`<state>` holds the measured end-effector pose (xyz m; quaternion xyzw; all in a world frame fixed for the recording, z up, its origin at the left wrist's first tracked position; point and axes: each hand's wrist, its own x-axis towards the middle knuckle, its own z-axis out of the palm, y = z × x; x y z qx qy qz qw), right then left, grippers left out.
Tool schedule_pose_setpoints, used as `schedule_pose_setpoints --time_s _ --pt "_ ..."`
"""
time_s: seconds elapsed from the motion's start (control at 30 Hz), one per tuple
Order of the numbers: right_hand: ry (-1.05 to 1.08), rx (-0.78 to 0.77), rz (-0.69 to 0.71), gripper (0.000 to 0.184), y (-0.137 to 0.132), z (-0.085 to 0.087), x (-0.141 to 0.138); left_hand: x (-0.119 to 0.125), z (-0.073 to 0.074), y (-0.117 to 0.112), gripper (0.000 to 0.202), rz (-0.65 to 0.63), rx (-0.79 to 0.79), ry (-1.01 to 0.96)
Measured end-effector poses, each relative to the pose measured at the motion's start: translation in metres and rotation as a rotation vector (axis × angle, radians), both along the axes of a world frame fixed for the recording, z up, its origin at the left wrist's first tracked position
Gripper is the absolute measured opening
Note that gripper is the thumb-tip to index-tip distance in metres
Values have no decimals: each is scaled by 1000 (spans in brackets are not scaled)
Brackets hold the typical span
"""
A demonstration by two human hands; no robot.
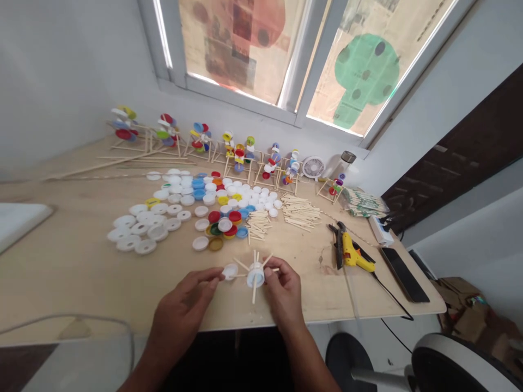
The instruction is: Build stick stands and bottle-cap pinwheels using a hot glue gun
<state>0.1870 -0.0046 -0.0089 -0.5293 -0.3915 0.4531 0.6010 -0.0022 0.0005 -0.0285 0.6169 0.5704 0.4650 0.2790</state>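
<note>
Between thumb and fingers, my left hand pinches a small white bottle cap by its left edge. The cap sits at the end of a thin stick. That stick reaches a hub of pale bottle caps, from which several wooden sticks fan out like spokes. My right hand grips the hub's right side, fingers closed around a spoke there. Its fingertips partly hide that spoke. Both hands hover close over the table's near edge. Ahead of them lies a small pile of short wooden sticks.
Loose white caps and coloured caps spread across the wooden table. Stick-and-cap wheels on frames line the wall. At right are a yellow glue gun with a cord, a phone and a power strip.
</note>
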Motion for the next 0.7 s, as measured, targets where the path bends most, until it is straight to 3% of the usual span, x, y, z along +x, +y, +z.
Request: schedule_pose_setpoints --time_s 0.2,0.47,0.7 --pt "3 -34 20 25 5 -5 -3 2 21 -3 37 32 -124 -74" --pt "23 -27 53 24 1 3 -6 2 4 6 42 21 -82 -53" --pt "66 10 34 22 2 6 -10 4 15 9 37 -92 -21 44"
